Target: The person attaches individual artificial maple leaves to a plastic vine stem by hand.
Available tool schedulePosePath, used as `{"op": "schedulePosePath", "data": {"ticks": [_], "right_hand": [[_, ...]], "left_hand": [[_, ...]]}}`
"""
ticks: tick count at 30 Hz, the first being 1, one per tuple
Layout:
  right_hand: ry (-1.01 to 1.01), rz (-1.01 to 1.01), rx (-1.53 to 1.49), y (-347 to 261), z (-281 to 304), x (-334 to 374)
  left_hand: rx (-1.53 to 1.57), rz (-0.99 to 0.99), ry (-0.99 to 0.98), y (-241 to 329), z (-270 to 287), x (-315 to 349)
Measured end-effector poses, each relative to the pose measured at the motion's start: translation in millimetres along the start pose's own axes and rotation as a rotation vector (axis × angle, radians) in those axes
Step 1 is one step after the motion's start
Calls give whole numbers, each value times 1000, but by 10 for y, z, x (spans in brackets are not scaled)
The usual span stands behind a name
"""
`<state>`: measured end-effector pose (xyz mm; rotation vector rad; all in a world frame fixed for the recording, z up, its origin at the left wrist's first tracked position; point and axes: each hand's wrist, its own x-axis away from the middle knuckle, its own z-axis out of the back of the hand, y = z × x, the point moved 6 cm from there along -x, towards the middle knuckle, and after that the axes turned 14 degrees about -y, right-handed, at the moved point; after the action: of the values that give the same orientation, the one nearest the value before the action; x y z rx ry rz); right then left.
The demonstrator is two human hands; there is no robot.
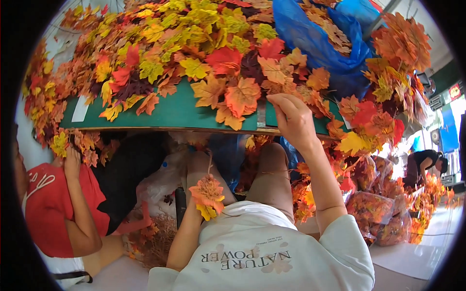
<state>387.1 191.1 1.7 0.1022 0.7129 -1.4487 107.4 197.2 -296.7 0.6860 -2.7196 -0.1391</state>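
Observation:
My left hand [204,198] is low over my lap and holds a small bunch of orange and yellow fake maple leaves [208,193], which hides most of the fingers. My right hand [291,119] reaches up to the front edge of the green table [170,114]. Its fingers curl down onto the leaf pile beside a big orange leaf [242,96]. Whether they pinch a leaf is hidden. A deep heap of red, orange and yellow leaves [194,43] covers the table top.
A blue plastic bag [310,34] holding more leaves lies on the table at the back right. Clear bags of leaves [374,208] stand on the floor at right. A person in a red top [48,213] sits close on my left. Another person [427,162] bends over far right.

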Motion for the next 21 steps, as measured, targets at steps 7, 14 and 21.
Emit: {"op": "schedulePosePath", "data": {"ticks": [7, 14, 21], "right_hand": [[-103, 264, 21, -419, -734, -528], [-371, -156, 449, -452, -1271, -739], [-269, -192, 488, -168, -1397, -806]], "left_hand": [[198, 290, -141, -24, 88, -179], [183, -45, -88, 122, -257, -36], [80, -19, 23, 145, -484, 94]]}}
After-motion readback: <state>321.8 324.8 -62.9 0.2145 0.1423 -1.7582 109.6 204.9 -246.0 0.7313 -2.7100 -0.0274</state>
